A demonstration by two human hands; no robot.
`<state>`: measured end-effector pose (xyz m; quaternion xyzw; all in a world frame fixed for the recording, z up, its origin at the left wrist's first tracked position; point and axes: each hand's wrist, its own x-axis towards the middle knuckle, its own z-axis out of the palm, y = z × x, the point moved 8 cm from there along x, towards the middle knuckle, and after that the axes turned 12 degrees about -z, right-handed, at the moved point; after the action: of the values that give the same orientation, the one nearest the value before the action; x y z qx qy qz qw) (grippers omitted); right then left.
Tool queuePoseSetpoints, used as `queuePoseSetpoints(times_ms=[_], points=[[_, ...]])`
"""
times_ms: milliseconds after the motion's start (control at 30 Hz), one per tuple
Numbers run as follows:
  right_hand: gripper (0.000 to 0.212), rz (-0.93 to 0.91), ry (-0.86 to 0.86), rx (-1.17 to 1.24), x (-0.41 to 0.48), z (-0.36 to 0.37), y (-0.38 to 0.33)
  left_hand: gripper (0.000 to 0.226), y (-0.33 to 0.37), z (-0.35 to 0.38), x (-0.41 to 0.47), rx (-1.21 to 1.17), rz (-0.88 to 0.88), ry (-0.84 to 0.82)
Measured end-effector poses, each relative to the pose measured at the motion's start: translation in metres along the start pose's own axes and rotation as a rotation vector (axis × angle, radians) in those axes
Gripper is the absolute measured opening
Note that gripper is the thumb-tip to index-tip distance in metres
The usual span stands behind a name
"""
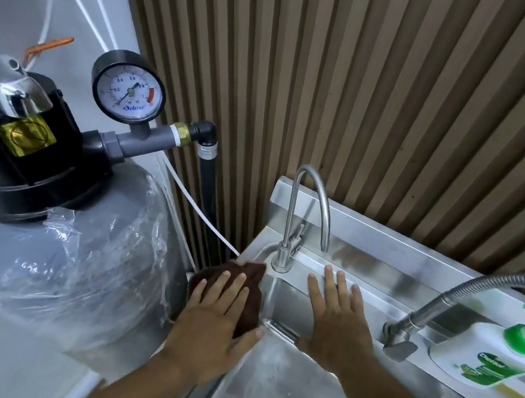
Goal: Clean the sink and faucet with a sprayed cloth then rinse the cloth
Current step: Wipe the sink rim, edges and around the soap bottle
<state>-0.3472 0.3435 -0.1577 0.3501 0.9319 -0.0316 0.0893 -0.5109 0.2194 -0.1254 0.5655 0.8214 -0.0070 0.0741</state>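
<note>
While the left hand (pixel 216 323) lies flat on a dark brown cloth (pixel 244 269), fingers straight and slightly spread, it presses that cloth onto the left rim of the steel sink (pixel 276 395), at the back left corner just beside the base of the faucet (pixel 291 210). The right hand (pixel 335 318) rests palm down, with fingers spread, on the sink's back edge to the right of the faucet and holds nothing. The curved faucet stands upright between the two hands. Farther right, a flexible metal hose (pixel 469 285) bends down to the ledge, and a white and green soap bottle (pixel 488 354) lies beside it. Left of the sink stands a grey tank (pixel 69 264) wrapped in clear plastic, with a pressure gauge (pixel 128 91) above it. A slatted wall (pixel 378 79) rises behind.
</note>
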Motion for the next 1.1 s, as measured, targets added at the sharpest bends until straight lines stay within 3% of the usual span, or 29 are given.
queuePoseSetpoints(times_ms=[200, 400, 600, 767, 1000, 1100], points=[[0.103, -0.072, -0.003, 0.013, 0.0, -0.007, 0.004, 0.059, 0.016, -0.005, 0.047, -0.003, -0.058, -0.046], [0.115, -0.076, -0.043, 0.038, 0.003, -0.007, 0.006, 0.062, 0.03, -0.007, 0.092, 0.061, -0.056, -0.074], [0.108, -0.072, -0.074, -0.002, 0.003, -0.008, 0.004, 0.065, 0.032, -0.007, 0.11, 0.076, 0.016, -0.091], [0.105, -0.068, -0.019, 0.017, 0.002, -0.008, 0.002, 0.062, 0.028, 0.001, 0.077, 0.098, 0.02, -0.029], [0.105, -0.058, 0.003, 0.018, 0.002, -0.009, 0.004, 0.065, -0.002, 0.014, -0.035, 0.1, 0.036, 0.026], [0.106, -0.052, -0.003, 0.006, 0.003, -0.007, 0.005, 0.063, 0.003, 0.007, -0.017, 0.044, 0.025, -0.01]])
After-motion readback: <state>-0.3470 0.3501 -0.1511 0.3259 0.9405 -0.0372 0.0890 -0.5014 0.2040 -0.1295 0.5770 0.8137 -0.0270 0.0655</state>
